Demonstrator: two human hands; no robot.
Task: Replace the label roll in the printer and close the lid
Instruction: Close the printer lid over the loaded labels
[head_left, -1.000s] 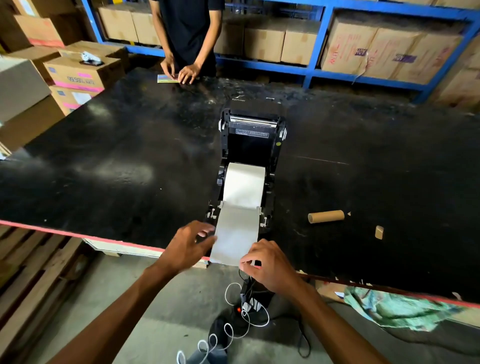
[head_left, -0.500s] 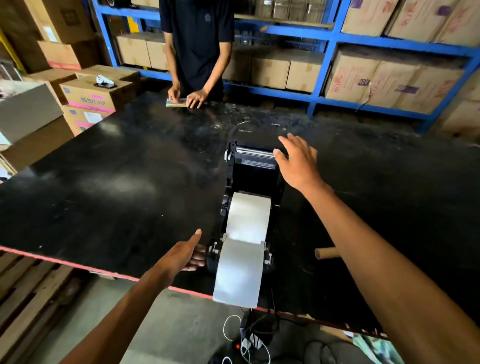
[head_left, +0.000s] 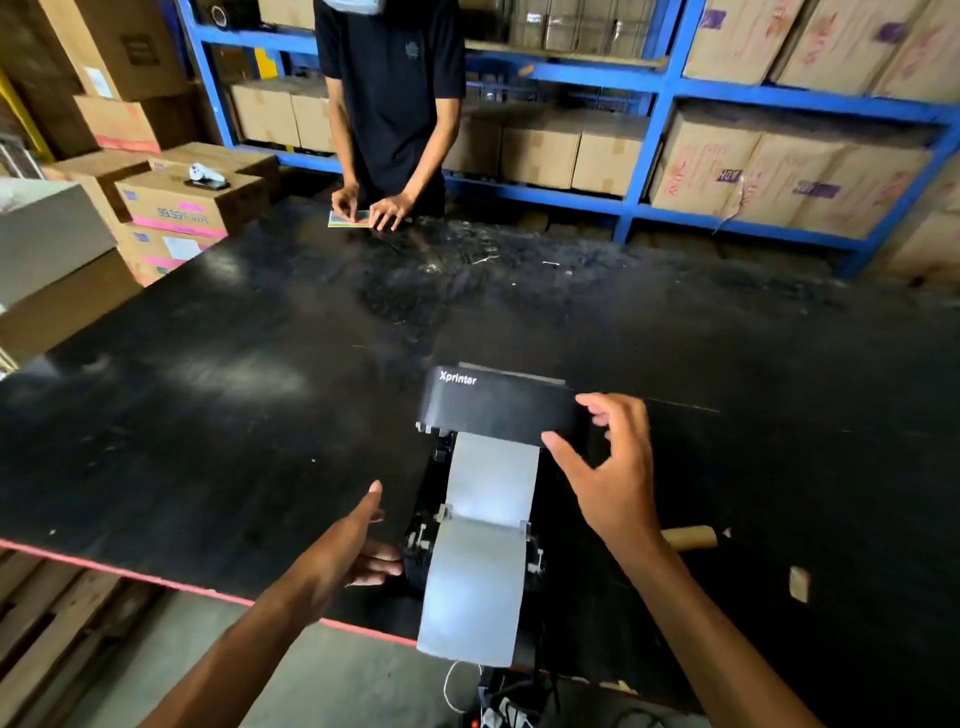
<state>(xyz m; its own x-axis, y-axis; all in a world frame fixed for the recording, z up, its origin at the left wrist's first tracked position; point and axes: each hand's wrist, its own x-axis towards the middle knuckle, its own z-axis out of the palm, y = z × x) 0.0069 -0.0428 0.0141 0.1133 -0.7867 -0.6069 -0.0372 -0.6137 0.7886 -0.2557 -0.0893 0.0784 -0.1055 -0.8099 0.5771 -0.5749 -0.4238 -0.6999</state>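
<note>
The black label printer (head_left: 423, 499) stands at the near edge of the black table (head_left: 208, 415). Its lid (head_left: 493, 405), marked Xprinter, is tilted partway down over the body. My right hand (head_left: 608, 478) grips the lid's right end, thumb under the edge and fingers on top. White label paper (head_left: 488, 483) runs from under the lid, through the front guides, and hangs over the table edge. My left hand (head_left: 348, 551) lies flat with its fingers against the printer's left front side. The roll itself is hidden by the lid.
An empty cardboard core (head_left: 691, 537) and a small cardboard piece (head_left: 799, 584) lie to the right of the printer. Another person (head_left: 389, 104) handles coloured cards at the far table edge. Cartons (head_left: 176, 208) stack at the left, blue shelving (head_left: 649, 88) behind, cables (head_left: 498, 706) below.
My hands let go of the label strip. My right hand reached up to the open lid and has swung it forward and down. My left hand moved to the printer's left side.
</note>
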